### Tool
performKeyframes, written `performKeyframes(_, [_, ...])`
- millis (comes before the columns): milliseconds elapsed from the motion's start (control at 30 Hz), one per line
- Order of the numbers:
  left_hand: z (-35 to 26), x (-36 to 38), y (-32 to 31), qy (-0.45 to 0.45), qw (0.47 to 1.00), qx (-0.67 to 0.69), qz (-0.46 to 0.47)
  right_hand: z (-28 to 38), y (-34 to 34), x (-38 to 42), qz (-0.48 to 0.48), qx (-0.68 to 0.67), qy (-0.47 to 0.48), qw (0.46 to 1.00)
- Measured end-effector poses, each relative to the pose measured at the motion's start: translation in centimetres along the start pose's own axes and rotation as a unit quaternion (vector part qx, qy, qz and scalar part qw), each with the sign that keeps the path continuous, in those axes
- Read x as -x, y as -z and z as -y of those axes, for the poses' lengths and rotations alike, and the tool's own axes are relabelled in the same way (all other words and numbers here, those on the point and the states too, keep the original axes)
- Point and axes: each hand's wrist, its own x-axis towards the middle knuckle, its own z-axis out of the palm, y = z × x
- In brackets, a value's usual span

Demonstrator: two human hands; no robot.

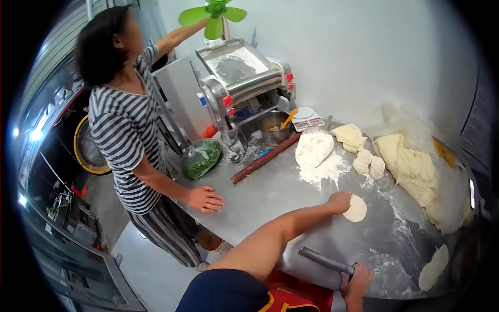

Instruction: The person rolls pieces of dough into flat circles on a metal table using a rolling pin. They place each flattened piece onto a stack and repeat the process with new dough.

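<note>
My left hand (pixel 339 202) reaches across the metal table (pixel 306 229), its fingers closed at the left edge of a thin round dough wrapper (pixel 356 209). The fingertips are partly hidden. Near the table's front edge, my right hand (pixel 358 281) grips one end of a dark rolling pin (pixel 325 260), which points left and away from me. A second flat dough wrapper (pixel 433 268) lies at the right edge of the table. Beyond my left hand are small dough balls (pixel 369 164), a flatter dough lump (pixel 349 137) and a large dough mass (pixel 410 166) partly in clear plastic.
A flour heap (pixel 314 146), long reddish rolling pin (pixel 265 158), pot (pixel 274 127), scale (pixel 307 118) and bag of greens (pixel 201 158) stand farther back. Behind is a dough-rolling machine (pixel 244 83). At left, a co-worker (pixel 119 125) rests one hand on the table and reaches toward a green fan (pixel 215 9).
</note>
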Motion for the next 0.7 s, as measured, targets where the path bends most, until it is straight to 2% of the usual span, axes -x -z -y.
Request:
performKeyframes(100, [1.1, 4.8, 2.5, 0.013, 1.000, 0.002, 0.028, 0.6, 0.4, -0.1, 0.027, -0.014, -0.033, 0.999])
performKeyframes(167, [0.7, 8.0, 3.3, 0.009, 0.999, 0.023, 0.042, 0.3, 0.3, 0.1, 0.027, -0.033, -0.017, 0.999])
performKeyframes(267, [0.0, 10.6, 2.6, -0.022, 0.997, 0.039, 0.068, -0.4, -0.3, -0.2, 0.015, -0.028, -0.029, 0.999])
performKeyframes(367, [-0.9, 11.8, 1.0, -0.103, 0.991, 0.057, 0.070, -0.4, -2.9, -2.3, -0.003, 0.032, -0.086, 0.996])
performKeyframes(500, [-1.8, 12.0, -1.6, -0.072, 0.990, 0.113, 0.045, 1.0, -3.5, -5.4, 0.025, 0.094, -0.144, 0.985])
performKeyframes(600, [-2.6, 12.2, -2.3, -0.030, 0.994, 0.109, 0.011, 0.6, -4.0, -7.5, 0.029, 0.116, -0.144, 0.982])
performKeyframes(700, [-2.4, 11.6, -2.4, -0.042, 0.994, 0.099, 0.014, 0.6, -3.5, -9.4, 0.061, 0.104, -0.157, 0.980])
